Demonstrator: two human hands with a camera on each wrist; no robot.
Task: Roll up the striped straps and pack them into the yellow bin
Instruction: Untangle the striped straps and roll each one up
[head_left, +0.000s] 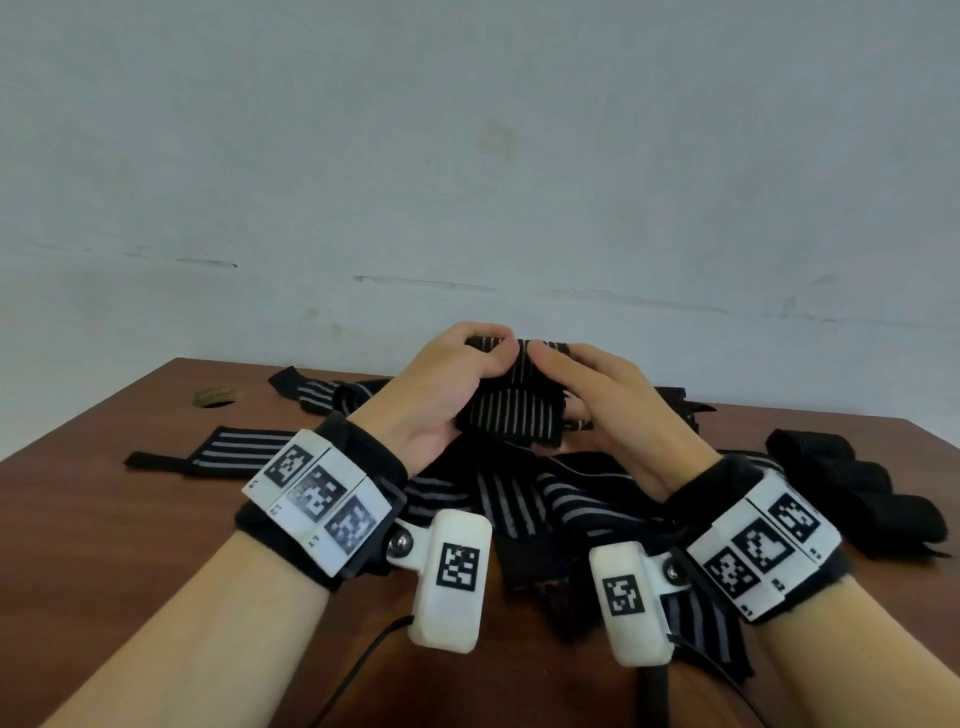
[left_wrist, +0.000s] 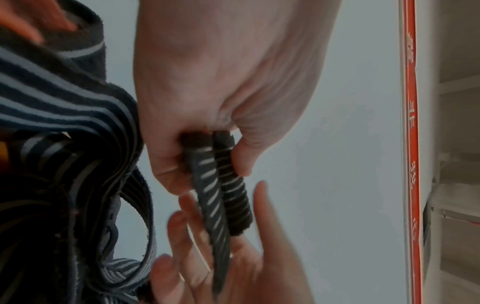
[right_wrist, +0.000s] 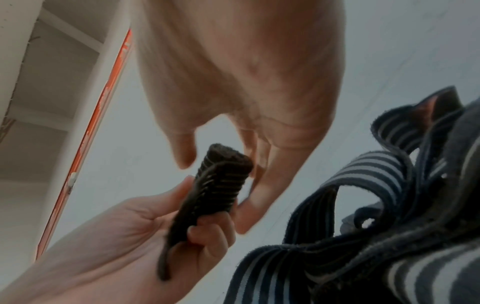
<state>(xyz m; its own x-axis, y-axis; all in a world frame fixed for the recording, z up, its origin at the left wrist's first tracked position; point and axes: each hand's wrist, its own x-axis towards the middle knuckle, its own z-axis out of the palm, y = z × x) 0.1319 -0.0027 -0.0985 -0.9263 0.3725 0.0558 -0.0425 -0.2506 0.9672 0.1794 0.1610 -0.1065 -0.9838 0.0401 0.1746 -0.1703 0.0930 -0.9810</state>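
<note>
My left hand (head_left: 491, 356) pinches the rolled end of a black strap with pale stripes (head_left: 511, 421), held up above the table. In the left wrist view its thumb and fingers (left_wrist: 166, 164) clamp the small roll (left_wrist: 223, 195). My right hand (head_left: 553, 374) is at the roll's other side. In the right wrist view its thumb stands off the roll (right_wrist: 221, 181) and its straight fingers (right_wrist: 255, 191) lie behind it. The strap's tail hangs toward a tangled pile of striped straps (head_left: 519, 493) below both wrists. The yellow bin is out of view.
On the brown table (head_left: 130, 519), one striped strap (head_left: 234, 452) lies flat at the left and another (head_left: 311, 395) behind it. Several rolled black straps (head_left: 841, 478) sit at the right. A dark knot hole (head_left: 215, 397) marks the far left. A pale wall stands behind.
</note>
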